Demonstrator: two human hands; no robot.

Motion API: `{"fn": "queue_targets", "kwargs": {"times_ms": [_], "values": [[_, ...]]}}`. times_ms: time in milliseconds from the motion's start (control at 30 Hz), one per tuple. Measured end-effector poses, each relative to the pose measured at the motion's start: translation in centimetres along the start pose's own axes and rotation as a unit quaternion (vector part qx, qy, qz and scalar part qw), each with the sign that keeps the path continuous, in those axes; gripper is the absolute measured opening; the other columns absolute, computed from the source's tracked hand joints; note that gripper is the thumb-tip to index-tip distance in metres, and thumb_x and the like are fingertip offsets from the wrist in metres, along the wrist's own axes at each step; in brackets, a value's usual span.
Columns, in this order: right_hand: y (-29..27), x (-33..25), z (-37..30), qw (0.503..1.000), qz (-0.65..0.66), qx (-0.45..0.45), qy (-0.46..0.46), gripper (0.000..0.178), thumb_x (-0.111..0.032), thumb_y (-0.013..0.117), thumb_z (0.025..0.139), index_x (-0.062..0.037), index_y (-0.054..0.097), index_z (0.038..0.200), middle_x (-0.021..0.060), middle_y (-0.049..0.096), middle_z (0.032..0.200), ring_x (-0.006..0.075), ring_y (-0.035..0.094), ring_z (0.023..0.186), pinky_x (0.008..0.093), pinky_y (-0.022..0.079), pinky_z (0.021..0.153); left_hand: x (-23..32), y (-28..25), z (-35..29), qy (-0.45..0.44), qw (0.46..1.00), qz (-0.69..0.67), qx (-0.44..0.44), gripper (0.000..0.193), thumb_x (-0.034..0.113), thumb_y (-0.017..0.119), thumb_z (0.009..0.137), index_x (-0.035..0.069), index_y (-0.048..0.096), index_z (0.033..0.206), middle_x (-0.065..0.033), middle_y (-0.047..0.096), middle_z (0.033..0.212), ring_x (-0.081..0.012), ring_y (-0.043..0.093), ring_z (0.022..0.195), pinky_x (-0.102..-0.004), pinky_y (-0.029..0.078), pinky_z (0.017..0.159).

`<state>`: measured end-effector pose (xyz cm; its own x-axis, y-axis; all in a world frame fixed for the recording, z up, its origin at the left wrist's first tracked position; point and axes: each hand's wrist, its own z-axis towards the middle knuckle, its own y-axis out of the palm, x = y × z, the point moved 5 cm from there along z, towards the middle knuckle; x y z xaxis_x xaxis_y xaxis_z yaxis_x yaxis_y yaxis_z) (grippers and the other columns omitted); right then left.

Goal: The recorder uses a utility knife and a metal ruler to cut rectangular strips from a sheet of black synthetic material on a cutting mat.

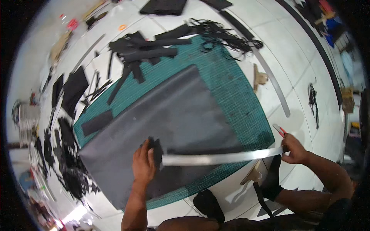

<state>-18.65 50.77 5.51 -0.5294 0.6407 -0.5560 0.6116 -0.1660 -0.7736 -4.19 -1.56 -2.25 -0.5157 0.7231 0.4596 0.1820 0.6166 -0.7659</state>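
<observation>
A large dark grey sheet [169, 115], like leatherette or rubber, lies over a green cutting mat [246, 104] on the floor. My left hand [143, 163] is over the sheet's near part, fingers stretched forward, holding nothing I can see; a dark shadow falls beside it. At the mat's right corner my right hand [295, 150] is closed around the end of a long steel ruler [219, 158]. The ruler reaches left across the sheet's near part. A red-handled utility knife [280, 130] pokes out of the same hand, its tip pointing up and left.
Black strips [146, 54] pile up at the mat's far edge, beside tangled thin cords [221, 36]. Black scraps [71, 165] litter the left floor. A second ruler [271, 77] lies right of the mat, near a brown-handled scraper-like tool [261, 79]. My feet are at the near edge.
</observation>
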Motion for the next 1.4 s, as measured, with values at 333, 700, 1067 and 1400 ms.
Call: {"fn": "queue_targets", "kwargs": {"times_ms": [333,700,1067,1400], "values": [[14.5,-6.5,4.1,0.912,0.291,0.133,0.256,0.048,-0.017,0.076,0.075,-0.0044,0.047,0.111,0.0065,0.044,0.095,0.0179,0.048,0.082,0.0355,0.046,0.071,2.9,2.9,0.5,0.08,0.984,0.116,0.113,0.042,0.024,0.053,0.094,0.009,0.051,0.134,-0.0193,0.051,0.129,-0.0391,0.046,0.12,-0.0481,0.041,0.1],[8.1,1.8,6.4,0.899,0.062,0.389,0.19,0.025,-0.005,0.052,0.084,0.0008,0.063,0.106,0.0203,0.058,0.101,0.0349,0.058,0.092,0.0411,0.048,0.081,3.6,1.6,0.3,0.072,0.983,0.108,0.13,0.041,0.032,0.059,0.09,0.009,0.058,0.125,-0.016,0.053,0.123,-0.0372,0.049,0.116,-0.047,0.046,0.094],[3.7,12.8,-1.4,0.855,-0.074,0.409,0.309,0.038,-0.016,0.069,0.078,-0.0062,0.062,0.115,0.0184,0.06,0.101,0.0373,0.06,0.09,0.0489,0.05,0.079,0.1,0.4,1.0,0.094,0.99,0.055,0.093,0.052,0.035,0.064,0.086,0.009,0.055,0.13,-0.0196,0.053,0.124,-0.0379,0.051,0.116,-0.0457,0.045,0.097],[8.1,10.2,-7.7,0.855,-0.067,0.42,0.297,0.036,-0.006,0.068,0.081,-0.0001,0.058,0.115,0.0172,0.059,0.094,0.0351,0.057,0.088,0.0448,0.047,0.077,7.9,-2.3,7.9,0.211,0.972,0.096,0.046,0.074,0.039,0.075,0.076,0.009,0.047,0.137,-0.0239,0.045,0.137,-0.0416,0.045,0.126,-0.044,0.04,0.105]]}}
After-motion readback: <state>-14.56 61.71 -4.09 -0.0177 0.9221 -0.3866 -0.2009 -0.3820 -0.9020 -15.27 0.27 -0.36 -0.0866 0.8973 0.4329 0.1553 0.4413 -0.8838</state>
